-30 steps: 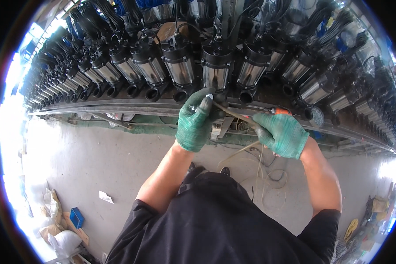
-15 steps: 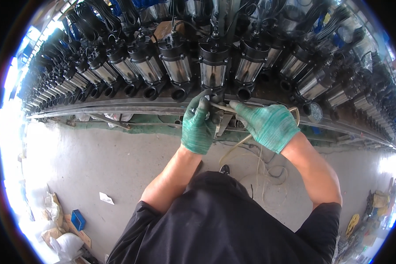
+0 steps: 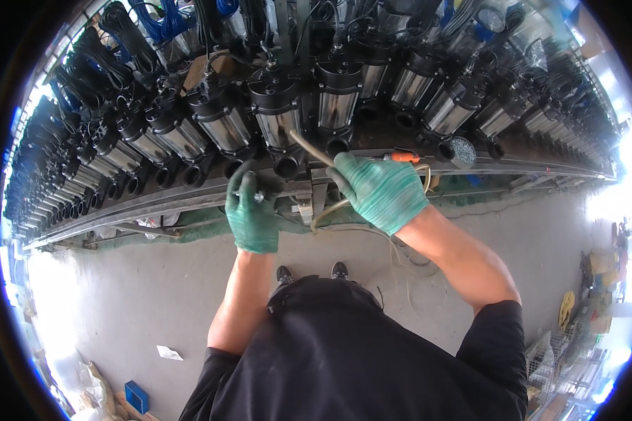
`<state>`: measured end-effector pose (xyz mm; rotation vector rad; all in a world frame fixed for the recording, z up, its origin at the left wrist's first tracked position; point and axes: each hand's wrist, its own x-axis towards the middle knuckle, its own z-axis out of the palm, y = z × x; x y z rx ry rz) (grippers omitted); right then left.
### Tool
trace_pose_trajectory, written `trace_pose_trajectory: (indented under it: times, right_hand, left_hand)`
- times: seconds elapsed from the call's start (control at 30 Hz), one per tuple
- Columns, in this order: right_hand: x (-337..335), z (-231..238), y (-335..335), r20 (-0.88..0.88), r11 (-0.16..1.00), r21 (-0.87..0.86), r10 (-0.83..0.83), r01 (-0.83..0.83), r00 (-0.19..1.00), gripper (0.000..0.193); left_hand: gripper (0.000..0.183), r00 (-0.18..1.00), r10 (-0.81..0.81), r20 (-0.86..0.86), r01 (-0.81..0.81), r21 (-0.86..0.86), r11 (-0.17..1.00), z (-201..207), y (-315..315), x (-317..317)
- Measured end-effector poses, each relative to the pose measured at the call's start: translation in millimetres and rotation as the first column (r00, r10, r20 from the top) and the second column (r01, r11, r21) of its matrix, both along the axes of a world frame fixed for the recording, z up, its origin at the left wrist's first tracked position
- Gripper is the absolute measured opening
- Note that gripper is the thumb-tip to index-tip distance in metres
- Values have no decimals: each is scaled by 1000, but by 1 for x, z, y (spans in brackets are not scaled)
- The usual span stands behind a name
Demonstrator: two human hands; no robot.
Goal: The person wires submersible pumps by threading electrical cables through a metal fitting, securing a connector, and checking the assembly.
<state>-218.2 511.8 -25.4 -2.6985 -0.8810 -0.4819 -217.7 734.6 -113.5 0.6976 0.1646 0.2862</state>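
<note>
My right hand [image 3: 385, 191], in a green knit glove, is closed around a pale, flexible hose [image 3: 310, 147]. The hose's free end points up and left, in front of a pump [image 3: 277, 119] with a steel body and black ends. To the left, at the bench edge, is my left hand [image 3: 253, 214] in a matching glove. Its fingers are curled around a small dark part with a shiny metal bit [image 3: 258, 197]; blur hides its exact kind. A gap separates the hose end from this hand.
Upright pumps stand in long rows on the bench [image 3: 140, 203], with coiled black and blue cables [image 3: 160, 27] above. An orange-handled tool [image 3: 403, 157] lies by my right hand. Hose loops trail to the grey floor [image 3: 161, 302], where a blue bin [image 3: 136, 397] sits at lower left.
The hose end, earlier at my left fingers, is now apart from them and raised toward a pump. My left hand has moved left and the view has shifted to the right along the bench.
</note>
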Motion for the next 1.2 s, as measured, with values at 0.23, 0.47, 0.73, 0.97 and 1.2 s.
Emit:
trace_pose_trajectory:
  times: [0.23,0.47,0.73,0.97,1.2]
  right_hand:
    - [-5,-10,11,-102,911,317,-244,264,964,23]
    - [0,-15,-4,-99,931,214,-280,295,955,20]
    - [-7,-10,-4,66,994,57,87,-90,994,17]
    - [-20,-8,0,-117,991,-122,-65,50,991,22]
    - [-20,-6,-7,-304,991,-135,-18,-25,953,23]
  left_hand:
    - [18,928,-373,2,256,724,641,6,-36,0]
    - [17,939,-339,62,115,871,478,-30,-25,1]
    - [30,847,-481,227,-57,938,341,-11,-25,25]
    - [48,811,-344,474,-416,879,231,-45,-20,20]
    - [42,908,-416,-48,371,550,748,-1,-35,15]
